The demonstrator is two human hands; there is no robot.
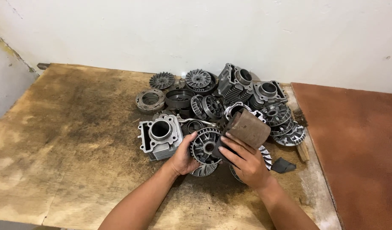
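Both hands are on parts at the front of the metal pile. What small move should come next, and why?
Probably lift the round finned grey metal disc clear of the pile, toward the bare wood in front. The left hand grips its rim, while the right hand rests on the rusty brown metal cylinder leaning against it. Steadying that cylinder first seems wise, since loose parts lie touching all around.

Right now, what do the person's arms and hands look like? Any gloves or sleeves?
No gloves and no sleeves in view. Both forearms are bare right down to the bottom edge of the picture. The left hand and right hand are bare too, with short nails on the fingers. I see no rings, watch or bracelets on either wrist.
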